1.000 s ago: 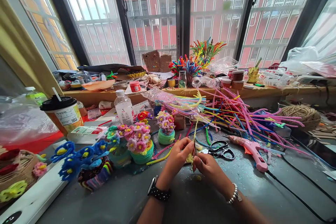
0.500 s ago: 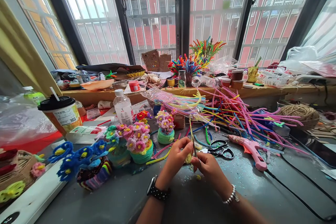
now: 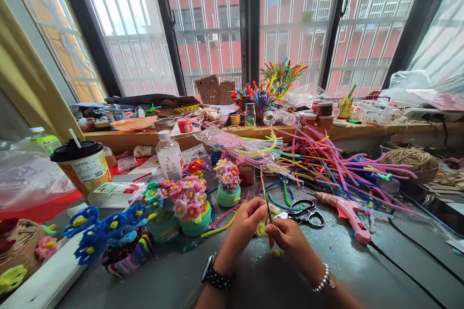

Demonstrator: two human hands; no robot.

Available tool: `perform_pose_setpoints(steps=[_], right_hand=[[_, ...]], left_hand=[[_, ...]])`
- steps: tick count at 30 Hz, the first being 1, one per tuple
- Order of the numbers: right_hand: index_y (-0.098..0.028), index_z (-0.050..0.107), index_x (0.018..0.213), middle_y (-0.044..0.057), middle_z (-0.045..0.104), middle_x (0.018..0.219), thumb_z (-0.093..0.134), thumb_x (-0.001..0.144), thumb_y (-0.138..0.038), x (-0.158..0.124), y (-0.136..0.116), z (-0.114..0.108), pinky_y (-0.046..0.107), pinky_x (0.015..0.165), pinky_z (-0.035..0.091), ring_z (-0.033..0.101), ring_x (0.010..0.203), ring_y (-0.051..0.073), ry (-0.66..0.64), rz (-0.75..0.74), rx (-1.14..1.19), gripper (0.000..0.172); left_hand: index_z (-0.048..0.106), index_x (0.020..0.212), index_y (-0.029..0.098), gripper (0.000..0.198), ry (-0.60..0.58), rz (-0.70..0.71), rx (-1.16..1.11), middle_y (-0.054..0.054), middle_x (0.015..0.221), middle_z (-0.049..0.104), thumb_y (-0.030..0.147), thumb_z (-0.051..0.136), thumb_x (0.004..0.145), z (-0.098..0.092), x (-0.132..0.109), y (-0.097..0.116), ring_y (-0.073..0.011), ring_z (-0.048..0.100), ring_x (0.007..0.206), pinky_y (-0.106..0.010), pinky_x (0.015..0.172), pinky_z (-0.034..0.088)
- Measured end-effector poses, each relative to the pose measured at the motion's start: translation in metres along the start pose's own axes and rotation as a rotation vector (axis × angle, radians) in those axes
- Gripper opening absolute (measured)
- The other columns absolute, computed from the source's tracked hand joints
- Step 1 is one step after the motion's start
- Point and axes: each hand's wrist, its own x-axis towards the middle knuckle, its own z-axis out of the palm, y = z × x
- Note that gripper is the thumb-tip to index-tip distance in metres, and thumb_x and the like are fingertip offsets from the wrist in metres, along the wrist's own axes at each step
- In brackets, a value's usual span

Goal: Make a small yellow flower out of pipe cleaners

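Observation:
My left hand [image 3: 250,219] is closed, pinching a thin pale yellow pipe cleaner [image 3: 264,181] whose free end rises above the fingers. My right hand [image 3: 290,236], also closed, meets it fingertip to fingertip and grips a narrow dark strip; its kind is too small to tell. Between and just below the fingers shows a fuzzy yellow piece [image 3: 261,228], partly hidden. A tiny yellow tuft [image 3: 276,253] lies on the grey table [image 3: 174,275] under the hands. Black-handled scissors [image 3: 306,213] rest just beyond my right hand, their blades partly covered.
A pink glue gun [image 3: 348,215] with a black cord lies at right. Loose pipe cleaners [image 3: 326,157] heap behind it, near a twine ball [image 3: 411,163]. Leftward stand pots of fuzzy flowers [image 3: 190,198], blue flowers [image 3: 112,227], a bottle [image 3: 169,154] and a drink cup [image 3: 85,169].
The view has tilted up slightly, so the things on the table sit a little lower. Both hands keep nearly the same pose, with the fingers still together.

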Motion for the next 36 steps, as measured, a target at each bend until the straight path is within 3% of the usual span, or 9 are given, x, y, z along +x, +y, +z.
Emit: perform_pose_setpoints(steps=[4,10,18,24,31,36], right_hand=[[-0.018,0.039,0.042,0.001,0.04,0.043,0.034,0.06,-0.073,-0.0007,-0.0005,0.0008,0.024,0.046,0.028,0.037,0.045,0.012,0.044,0.014,-0.034,0.058],[-0.018,0.038,0.041,-0.001,0.037,0.042,0.035,0.059,-0.074,-0.001,-0.0011,-0.001,0.023,0.046,0.027,0.035,0.043,0.011,0.049,0.019,-0.041,0.058],[-0.015,0.045,0.048,-0.003,0.029,0.045,0.027,0.063,-0.074,-0.0047,0.002,-0.0048,0.021,0.043,0.021,0.028,0.043,0.008,-0.105,-0.027,0.068,0.064],[-0.015,0.045,0.045,-0.003,0.031,0.045,0.035,0.062,-0.072,-0.0022,-0.0017,-0.0029,0.022,0.045,0.022,0.031,0.044,0.009,0.01,-0.014,0.006,0.06],[-0.015,0.045,0.05,-0.004,0.027,0.046,0.026,0.063,-0.075,-0.004,0.0015,-0.0024,0.021,0.042,0.019,0.024,0.043,0.007,-0.086,-0.025,0.111,0.064],[-0.015,0.044,0.045,-0.003,0.03,0.045,0.033,0.061,-0.073,-0.0042,0.0005,-0.0021,0.022,0.043,0.021,0.028,0.044,0.008,-0.009,-0.021,0.021,0.062]], left_hand=[[0.038,0.055,0.016,0.023,0.03,-0.032,-0.073,0.004,0.053,0.036,0.032,0.043,0.072,-0.0003,-0.0004,0.0039,-0.0079,0.032,0.051,-0.02,0.049,0.028],[0.04,0.054,0.016,0.023,0.043,-0.035,-0.099,0.003,0.052,0.038,0.031,0.044,0.071,-0.0009,-0.0012,0.0071,-0.0077,0.034,0.05,-0.02,0.05,0.028],[0.042,0.054,0.015,0.023,-0.066,-0.032,-0.08,0.003,0.054,0.041,0.029,0.043,0.072,-0.0009,-0.0022,0.0052,-0.0078,0.038,0.052,-0.02,0.05,0.03],[0.04,0.054,0.015,0.024,-0.042,-0.006,-0.071,0.004,0.053,0.039,0.03,0.043,0.073,-0.0004,-0.002,0.0036,-0.0072,0.035,0.051,-0.019,0.049,0.029],[0.043,0.056,0.015,0.023,-0.088,-0.052,-0.089,0.003,0.054,0.042,0.031,0.043,0.072,0.0007,-0.0025,0.0033,-0.0081,0.039,0.049,-0.02,0.048,0.031],[0.041,0.053,0.015,0.024,-0.077,-0.042,-0.093,0.003,0.053,0.042,0.031,0.044,0.071,-0.0006,-0.0021,0.0075,-0.0083,0.038,0.052,-0.02,0.051,0.031]])
